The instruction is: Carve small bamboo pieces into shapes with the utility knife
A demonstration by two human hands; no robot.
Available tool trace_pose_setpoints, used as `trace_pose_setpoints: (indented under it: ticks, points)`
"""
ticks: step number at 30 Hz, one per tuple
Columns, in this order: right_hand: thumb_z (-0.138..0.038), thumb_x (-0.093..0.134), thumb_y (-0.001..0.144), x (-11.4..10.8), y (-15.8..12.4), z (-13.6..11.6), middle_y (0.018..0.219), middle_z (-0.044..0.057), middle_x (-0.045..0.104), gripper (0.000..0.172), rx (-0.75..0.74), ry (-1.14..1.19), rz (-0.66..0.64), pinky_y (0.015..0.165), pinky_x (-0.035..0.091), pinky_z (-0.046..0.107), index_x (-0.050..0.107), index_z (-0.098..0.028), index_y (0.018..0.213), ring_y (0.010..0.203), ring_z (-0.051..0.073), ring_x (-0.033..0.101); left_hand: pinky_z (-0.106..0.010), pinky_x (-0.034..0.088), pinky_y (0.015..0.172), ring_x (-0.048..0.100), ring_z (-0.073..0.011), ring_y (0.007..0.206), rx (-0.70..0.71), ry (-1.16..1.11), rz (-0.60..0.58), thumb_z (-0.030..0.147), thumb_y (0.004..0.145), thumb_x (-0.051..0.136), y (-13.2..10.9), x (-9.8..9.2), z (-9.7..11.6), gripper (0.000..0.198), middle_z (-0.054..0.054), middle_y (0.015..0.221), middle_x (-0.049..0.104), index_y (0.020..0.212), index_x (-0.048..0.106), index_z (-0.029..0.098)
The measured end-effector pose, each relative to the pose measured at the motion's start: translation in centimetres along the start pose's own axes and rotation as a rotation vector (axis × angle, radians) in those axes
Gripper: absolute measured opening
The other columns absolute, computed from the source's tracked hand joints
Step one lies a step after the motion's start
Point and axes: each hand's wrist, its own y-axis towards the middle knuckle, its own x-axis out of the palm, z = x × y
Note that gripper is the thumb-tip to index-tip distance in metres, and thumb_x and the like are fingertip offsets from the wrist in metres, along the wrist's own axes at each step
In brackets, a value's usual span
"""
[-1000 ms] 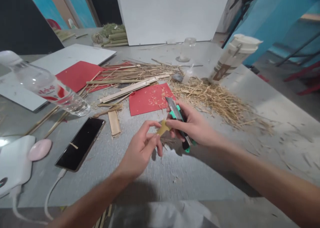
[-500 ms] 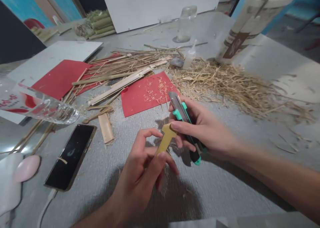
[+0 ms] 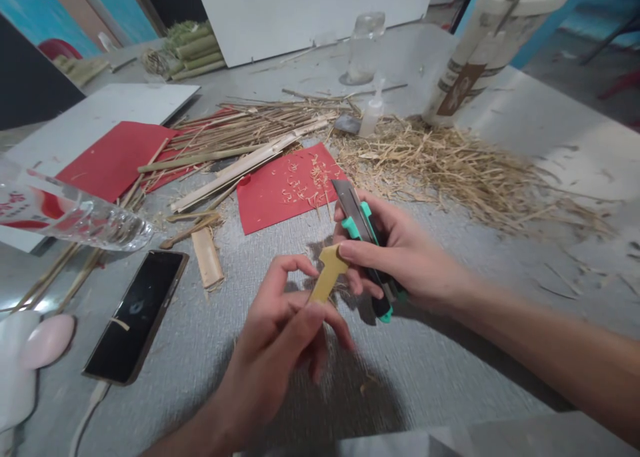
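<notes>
Between the thumb and fingers of my left hand is a small flat yellowish piece, narrow at the bottom and wider at its top; its material I cannot make out for certain. My right hand is wrapped round a black and turquoise utility knife with its blade end pointing up and away. The right thumb tip touches the wide end of the yellowish piece. Beyond the hands lies a red sheet with thin curled shavings on it.
Straw is heaped at the right, below a large canister. Split stalks lie at centre left. A small dropper bottle and a glass jar stand behind. On the left are a phone and a plastic bottle.
The whole view has shifted slightly, so most things sit a little further left. Both hands keep their hold on the yellowish piece and the knife, with hardly any movement.
</notes>
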Motion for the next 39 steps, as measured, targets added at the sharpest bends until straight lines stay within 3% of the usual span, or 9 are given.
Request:
trace_pose_setpoints:
  ticks: [5, 9, 15, 21, 23, 29, 34, 39]
  points:
    - [-0.034, 0.081, 0.099, 0.0, 0.0, -0.2, 0.074, -0.008, 0.069, 0.032, -0.029, -0.009, -0.03, 0.042, 0.043, 0.019, 0.054, -0.028, 0.114, 0.052, 0.011, 0.063, -0.017, 0.037, 0.04, 0.051, -0.0086, 0.042, -0.185, -0.377, -0.303, 0.052, 0.115, 0.044, 0.7, -0.7, -0.8, 0.034, 0.0, 0.08, 0.077, 0.127, 0.059, 0.024]
    - [-0.03, 0.081, 0.096, 0.2, 0.0, -0.4, 0.087, -0.003, 0.074, 0.03, -0.037, -0.018, -0.026, 0.042, 0.044, 0.02, 0.055, -0.028, 0.111, 0.057, 0.011, 0.064, -0.014, 0.036, 0.041, 0.04, -0.007, 0.04, -0.22, -0.464, -0.379, 0.048, 0.114, 0.051, 0.5, -1.0, -1.4, 0.034, 0.005, 0.061, 0.057, 0.116, 0.07, 0.021]
    - [-0.035, 0.077, 0.099, 0.2, -0.2, -0.3, 0.101, 0.002, 0.078, 0.025, -0.084, -0.198, 0.015, 0.047, 0.048, 0.024, 0.056, -0.028, 0.11, 0.067, 0.014, 0.068, -0.014, 0.038, 0.046, 0.034, -0.007, 0.041, -0.15, -0.501, -0.333, 0.046, 0.111, 0.06, 0.6, -0.9, -1.3, 0.029, 0.007, 0.057, 0.05, 0.098, 0.066, 0.021]
    - [-0.032, 0.073, 0.101, -0.7, -0.6, -1.4, 0.091, 0.001, 0.071, 0.01, -0.29, -0.75, 0.192, 0.062, 0.049, 0.033, 0.065, -0.029, 0.105, 0.071, 0.018, 0.062, -0.016, 0.036, 0.049, 0.028, -0.0089, 0.042, -0.104, -0.443, -0.232, 0.043, 0.114, 0.052, 0.8, -0.5, -0.9, 0.029, 0.007, 0.051, 0.05, 0.097, 0.062, 0.022]
    - [-0.033, 0.068, 0.103, -1.1, -0.8, -1.9, 0.085, 0.001, 0.068, 0.005, -0.341, -0.879, 0.135, 0.064, 0.046, 0.034, 0.067, -0.029, 0.103, 0.07, 0.019, 0.06, -0.016, 0.036, 0.05, 0.027, -0.0092, 0.042, -0.072, -0.452, -0.199, 0.041, 0.114, 0.051, 0.9, -0.3, -0.7, 0.028, 0.008, 0.049, 0.046, 0.097, 0.062, 0.022]
    - [-0.041, 0.052, 0.112, -1.3, -1.4, -2.3, 0.074, -0.001, 0.064, 0.021, -0.325, -1.0, -0.126, 0.06, 0.037, 0.033, 0.067, -0.027, 0.109, 0.058, 0.017, 0.053, -0.016, 0.036, 0.052, 0.019, -0.0097, 0.046, -0.065, -0.506, -0.104, 0.037, 0.115, 0.052, 1.1, 0.1, -0.1, 0.027, 0.01, 0.05, 0.037, 0.095, 0.059, 0.021]
    - [-0.041, 0.041, 0.117, -0.7, -1.6, -2.2, 0.076, 0.001, 0.065, 0.031, -0.319, -1.14, -0.192, 0.061, 0.035, 0.032, 0.063, -0.023, 0.104, 0.062, 0.017, 0.054, -0.017, 0.034, 0.05, 0.018, -0.009, 0.045, -0.034, -0.496, -0.133, 0.04, 0.117, 0.046, 1.2, 0.1, -0.4, 0.031, 0.011, 0.052, 0.033, 0.094, 0.056, 0.022]
    - [-0.039, 0.043, 0.117, -0.6, -1.7, -2.0, 0.083, 0.003, 0.067, 0.03, -0.402, -1.272, -0.167, 0.063, 0.035, 0.031, 0.064, -0.02, 0.105, 0.068, 0.017, 0.058, -0.018, 0.031, 0.05, 0.021, -0.0081, 0.044, 0.027, -0.369, -0.142, 0.049, 0.116, 0.048, 0.9, 0.5, -0.5, 0.032, 0.013, 0.051, 0.035, 0.097, 0.052, 0.024]
